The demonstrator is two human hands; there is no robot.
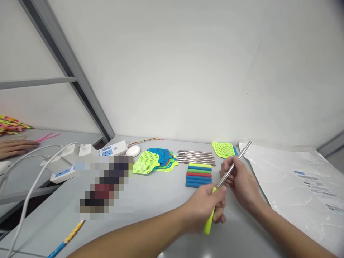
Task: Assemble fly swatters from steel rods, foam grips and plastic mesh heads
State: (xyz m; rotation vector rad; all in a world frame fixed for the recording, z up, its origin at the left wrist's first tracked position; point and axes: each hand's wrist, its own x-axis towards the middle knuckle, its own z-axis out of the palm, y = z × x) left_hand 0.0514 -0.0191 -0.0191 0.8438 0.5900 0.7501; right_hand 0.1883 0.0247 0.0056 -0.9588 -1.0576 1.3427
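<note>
My left hand (205,206) is closed around a yellow-green handle grip (209,226). From the grip's upper end a shiny metal rod (244,150) slants up and to the right, and my right hand (239,179) is wrapped about its middle. Just behind my left hand lies a row of coloured handle grips (199,176), blue, red, green and yellow. Beyond them several metal rods (196,157) lie side by side. A pile of perforated fly swatter heads (147,163) sits to their left, and another yellow-green swatter head (223,149) rests behind my right hand.
A white plastic mailing bag (290,172) covers the right side of the table. Power strips (114,148) with white cables and a round white object (133,150) stand at left. Another person's hand (18,147) rests on the far-left table. A wall closes the back.
</note>
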